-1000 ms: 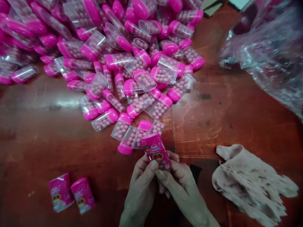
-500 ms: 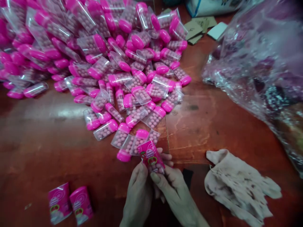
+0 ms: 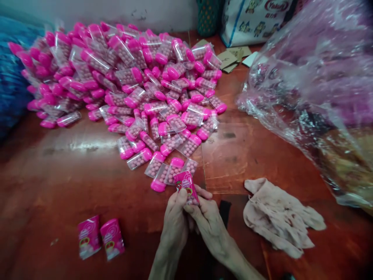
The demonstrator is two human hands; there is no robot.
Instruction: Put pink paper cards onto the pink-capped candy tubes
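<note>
A candy container [image 3: 189,186] with a pink printed sleeve is held upright between my two hands; pink balls show at its lower end. My left hand [image 3: 175,221] grips its left side, the thumb lying on the printed front. From the right, my right hand [image 3: 210,221] closes on the lower end, thumb in front and fingers behind. Just beyond the hands spreads a big heap of clear containers [image 3: 175,169] with pink caps and pink balls, without printed sleeves. To the left lie two sleeved candy containers, one [image 3: 89,236] beside the other [image 3: 112,238].
A stained pale cloth [image 3: 282,216] lies right of my hands on the reddish-brown wooden surface [image 3: 67,186]. Clear plastic wrapping [image 3: 305,97] bulges at the right. Cardboard pieces [image 3: 229,60], a white printed bag [image 3: 250,23] and a green basket [image 3: 208,17] are behind. Blue material [image 3: 13,74] sits far left.
My left thumb has moved from the container's edge onto its printed front. The view has tilted up, bringing more of the wall, bag and blue material into sight.
</note>
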